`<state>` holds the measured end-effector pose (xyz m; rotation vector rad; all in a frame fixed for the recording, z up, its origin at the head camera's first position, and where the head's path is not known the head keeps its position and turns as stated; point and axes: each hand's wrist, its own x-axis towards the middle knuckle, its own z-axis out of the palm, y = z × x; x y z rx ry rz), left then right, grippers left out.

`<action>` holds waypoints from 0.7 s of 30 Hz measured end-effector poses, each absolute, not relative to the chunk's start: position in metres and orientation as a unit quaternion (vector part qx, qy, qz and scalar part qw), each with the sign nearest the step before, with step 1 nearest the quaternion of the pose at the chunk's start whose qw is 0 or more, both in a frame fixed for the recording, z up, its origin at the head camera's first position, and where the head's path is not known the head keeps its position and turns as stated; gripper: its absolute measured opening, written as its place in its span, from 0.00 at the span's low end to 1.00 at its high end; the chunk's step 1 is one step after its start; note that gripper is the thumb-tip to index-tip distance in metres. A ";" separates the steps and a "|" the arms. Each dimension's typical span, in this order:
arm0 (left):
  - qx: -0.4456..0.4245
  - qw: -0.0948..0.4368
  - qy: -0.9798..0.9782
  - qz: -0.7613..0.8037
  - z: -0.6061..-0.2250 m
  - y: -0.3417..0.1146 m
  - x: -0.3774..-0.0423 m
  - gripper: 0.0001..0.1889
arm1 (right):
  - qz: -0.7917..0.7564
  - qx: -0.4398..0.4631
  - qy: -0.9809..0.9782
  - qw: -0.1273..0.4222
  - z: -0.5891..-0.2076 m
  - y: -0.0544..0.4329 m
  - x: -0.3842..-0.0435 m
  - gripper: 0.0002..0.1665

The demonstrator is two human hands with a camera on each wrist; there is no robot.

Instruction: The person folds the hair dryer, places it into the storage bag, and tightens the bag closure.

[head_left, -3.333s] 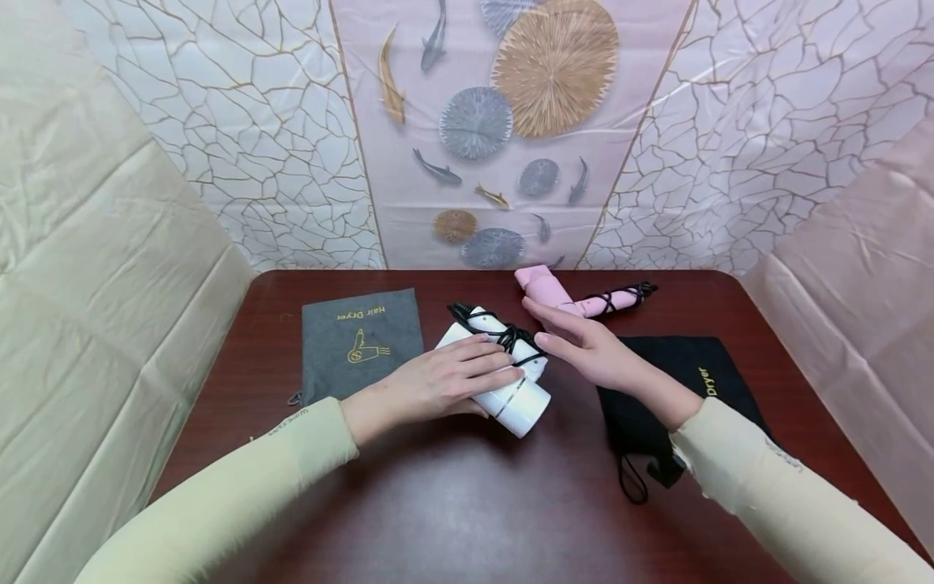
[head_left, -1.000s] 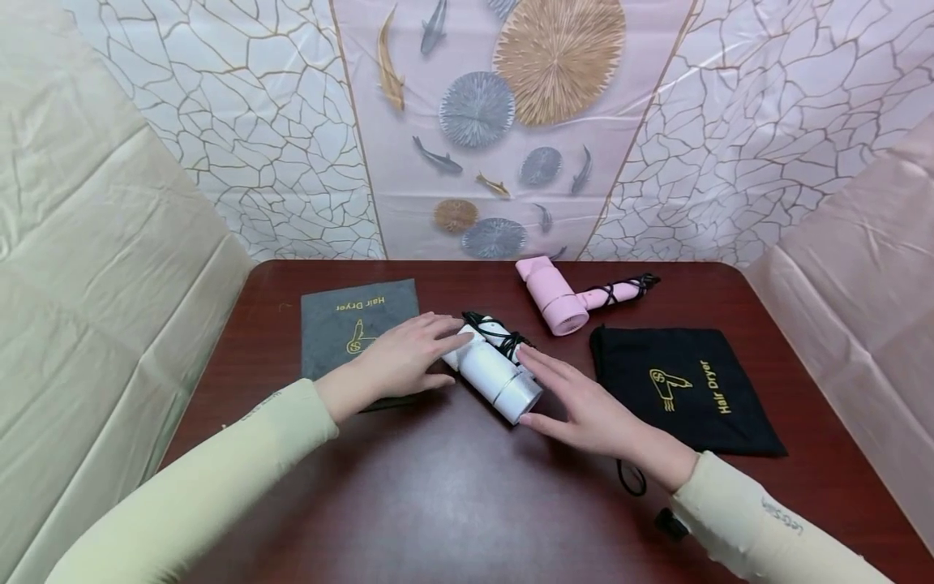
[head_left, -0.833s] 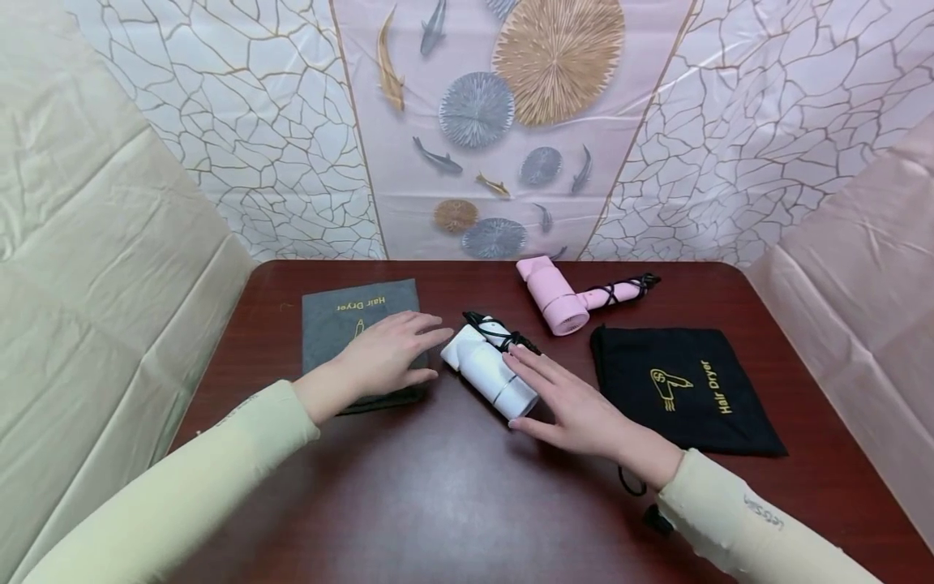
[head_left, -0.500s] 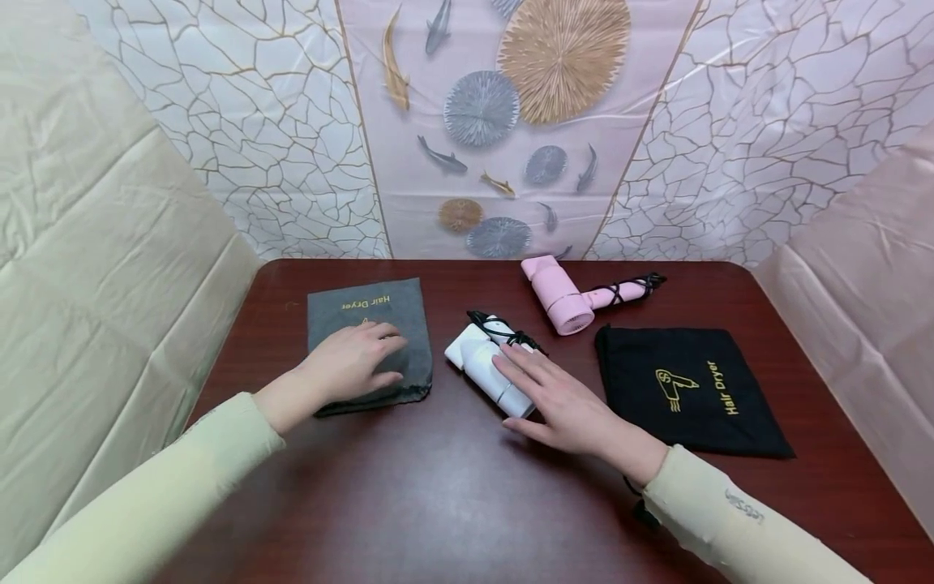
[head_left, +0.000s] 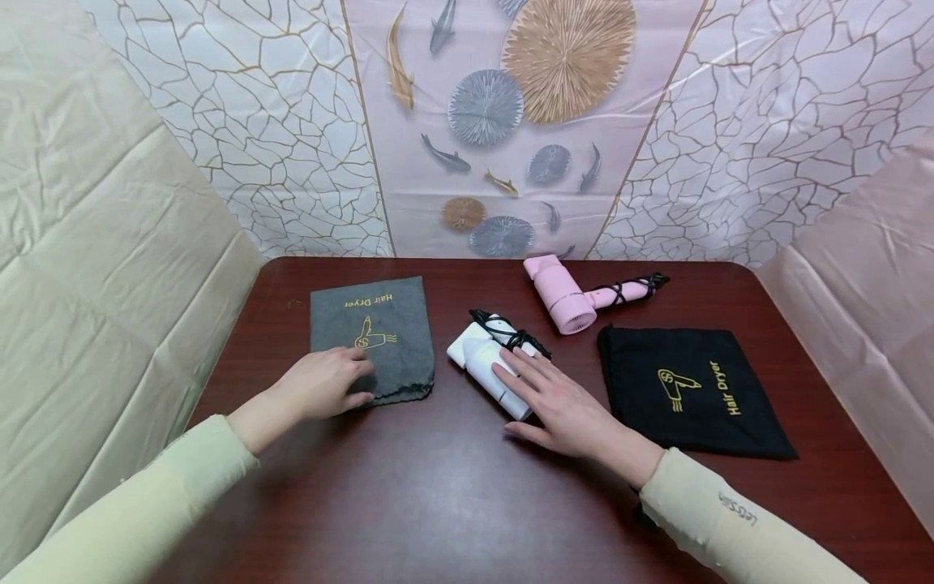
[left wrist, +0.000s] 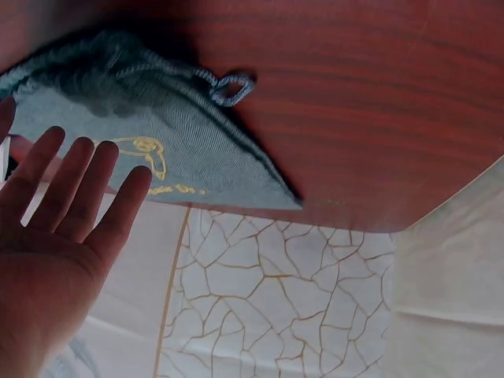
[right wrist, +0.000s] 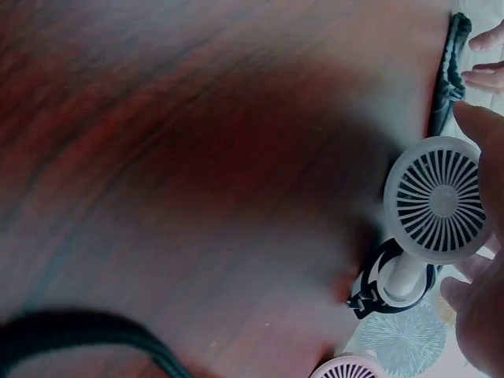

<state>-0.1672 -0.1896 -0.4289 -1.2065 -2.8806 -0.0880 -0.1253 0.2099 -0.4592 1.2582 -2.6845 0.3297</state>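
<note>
A white hair dryer, its black cord wound about the folded handle, lies mid-table. My right hand rests with straight fingers over its rear end. In the right wrist view the round vented end shows beside that hand. My left hand is over the near left corner of a grey drawstring pouch printed "Hair Dryer". Seen from the left wrist, its fingers are extended and hold nothing, with the pouch's cord loop sticking out beyond.
A pink hair dryer with a cord-wrapped handle lies at the back right. Nearer on the right is a black pouch, also printed "Hair Dryer". Fabric walls enclose the dark red table at the back and sides.
My left hand has let go of the white hair dryer and moved left to the grey pouch. My right hand has come onto the white dryer, which has been turned slightly.
</note>
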 end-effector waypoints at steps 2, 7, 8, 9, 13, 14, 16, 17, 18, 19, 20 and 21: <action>-0.387 0.005 -0.922 -0.031 -0.432 -0.191 -0.165 0.11 | 0.104 0.421 -0.897 0.080 -0.460 0.210 -0.126 0.51; -0.384 -0.006 -0.923 -0.035 -0.441 -0.193 -0.163 0.12 | 0.094 0.430 -0.893 0.091 -0.462 0.212 -0.128 0.49; -0.384 -0.006 -0.923 -0.035 -0.442 -0.193 -0.163 0.12 | 0.095 0.431 -0.892 0.093 -0.462 0.213 -0.129 0.49; -0.384 -0.006 -0.923 -0.036 -0.444 -0.193 -0.162 0.12 | 0.096 0.433 -0.892 0.093 -0.462 0.214 -0.129 0.49; -0.387 -0.002 -0.921 -0.034 -0.447 -0.194 -0.162 0.12 | 0.102 0.435 -0.890 0.091 -0.462 0.218 -0.128 0.49; -0.388 -0.001 -0.921 -0.034 -0.447 -0.194 -0.161 0.12 | 0.102 0.435 -0.890 0.090 -0.463 0.219 -0.128 0.49; -0.392 0.005 -0.920 -0.033 -0.447 -0.194 -0.162 0.11 | 0.104 0.436 -0.890 0.087 -0.463 0.221 -0.128 0.49; -0.393 0.007 -0.919 -0.033 -0.447 -0.194 -0.162 0.11 | 0.105 0.435 -0.890 0.087 -0.463 0.222 -0.128 0.49; -0.394 0.010 -0.918 -0.033 -0.447 -0.195 -0.162 0.11 | 0.106 0.435 -0.890 0.086 -0.464 0.223 -0.128 0.49; -0.395 0.011 -0.918 -0.033 -0.447 -0.195 -0.162 0.11 | 0.108 0.434 -0.890 0.087 -0.464 0.224 -0.129 0.49; -0.395 0.013 -0.918 -0.034 -0.447 -0.195 -0.162 0.11 | 0.108 0.433 -0.890 0.088 -0.463 0.225 -0.129 0.48; -0.395 0.013 -0.918 -0.034 -0.447 -0.195 -0.163 0.11 | 0.109 0.433 -0.890 0.090 -0.463 0.226 -0.129 0.48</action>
